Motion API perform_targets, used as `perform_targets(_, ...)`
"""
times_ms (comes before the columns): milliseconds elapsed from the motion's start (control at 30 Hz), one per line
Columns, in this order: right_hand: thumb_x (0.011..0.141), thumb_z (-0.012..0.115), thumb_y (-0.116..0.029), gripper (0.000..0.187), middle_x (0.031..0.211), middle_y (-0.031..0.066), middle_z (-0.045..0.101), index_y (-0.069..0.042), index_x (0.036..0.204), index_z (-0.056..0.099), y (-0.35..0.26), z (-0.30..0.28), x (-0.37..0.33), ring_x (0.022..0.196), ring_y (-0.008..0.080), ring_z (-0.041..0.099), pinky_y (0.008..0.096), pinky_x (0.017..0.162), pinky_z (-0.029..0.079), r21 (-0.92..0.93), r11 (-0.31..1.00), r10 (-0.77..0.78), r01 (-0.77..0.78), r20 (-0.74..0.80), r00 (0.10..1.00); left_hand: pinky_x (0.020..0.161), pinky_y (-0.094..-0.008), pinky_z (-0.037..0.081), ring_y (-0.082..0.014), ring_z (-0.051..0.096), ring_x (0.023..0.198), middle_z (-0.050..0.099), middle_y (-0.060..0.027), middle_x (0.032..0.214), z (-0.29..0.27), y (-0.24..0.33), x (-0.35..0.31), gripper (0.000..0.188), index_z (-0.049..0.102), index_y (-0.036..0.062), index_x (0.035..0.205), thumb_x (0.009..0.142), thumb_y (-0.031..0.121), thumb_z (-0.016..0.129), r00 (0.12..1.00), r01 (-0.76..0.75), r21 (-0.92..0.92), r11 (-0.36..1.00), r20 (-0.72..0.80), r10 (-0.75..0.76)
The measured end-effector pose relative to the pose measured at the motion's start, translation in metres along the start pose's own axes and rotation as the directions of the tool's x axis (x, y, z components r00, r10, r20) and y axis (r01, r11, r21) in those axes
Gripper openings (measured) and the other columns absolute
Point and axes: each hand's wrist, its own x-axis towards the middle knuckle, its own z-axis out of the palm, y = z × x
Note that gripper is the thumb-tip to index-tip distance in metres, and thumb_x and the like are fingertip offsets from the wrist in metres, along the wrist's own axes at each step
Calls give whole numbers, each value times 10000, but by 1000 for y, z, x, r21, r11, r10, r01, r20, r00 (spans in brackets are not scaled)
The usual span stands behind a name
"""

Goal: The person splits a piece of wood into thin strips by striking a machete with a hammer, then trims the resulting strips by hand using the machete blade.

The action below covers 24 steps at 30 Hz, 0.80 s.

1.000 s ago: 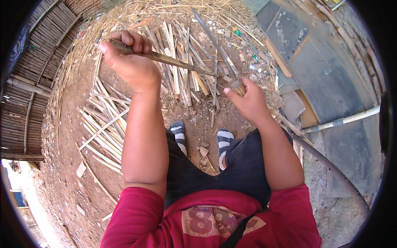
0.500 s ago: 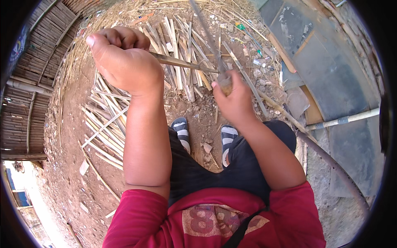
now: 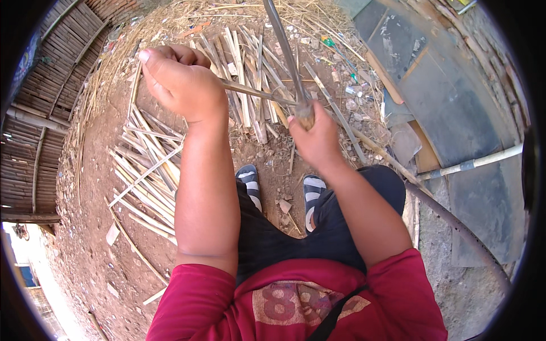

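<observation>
My left hand is closed around one end of a narrow bamboo strip, raised in front of me. The strip slopes down to the right. In my right hand is the wooden handle of a long-bladed knife, its dark blade pointing up and away past the top edge of the picture. The strip's far end meets the knife close to where blade and handle join; I cannot tell whether the edge is in the strip.
Split bamboo strips lie in one pile ahead and another pile at the left, on littered dirt. Dark sheets lean along the right, beside a bamboo pole. A woven bamboo wall stands at the left.
My left hand has shifted slightly to the right with the strip, and my right hand slightly left and down. The knife blade, blurred before, now shows more sharply.
</observation>
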Motion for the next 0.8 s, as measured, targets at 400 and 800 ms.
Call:
perform_targets(400, 830, 695, -194, 308, 893, 254, 712, 1, 1057, 620, 42, 4, 2, 830, 426, 709, 483, 748, 553, -101, 994, 23, -37, -127, 992, 497, -317, 246, -143, 269, 524, 283, 5, 593, -7, -8, 2, 425, 289, 144, 694, 1060, 358, 325, 999, 23, -17, 1000, 41, -22)
perform_targets(800, 819, 686, -180, 394, 967, 286, 701, 18, 1151, 613, 63, 20, 1, 950, 457, 684, 509, 835, 546, -235, 920, 347, -314, 115, 931, 496, -316, 255, -144, 286, 529, 303, 1, 596, -8, -11, -1, 381, 327, 131, 727, 1043, 343, 351, 996, 34, -43, 999, 79, -30)
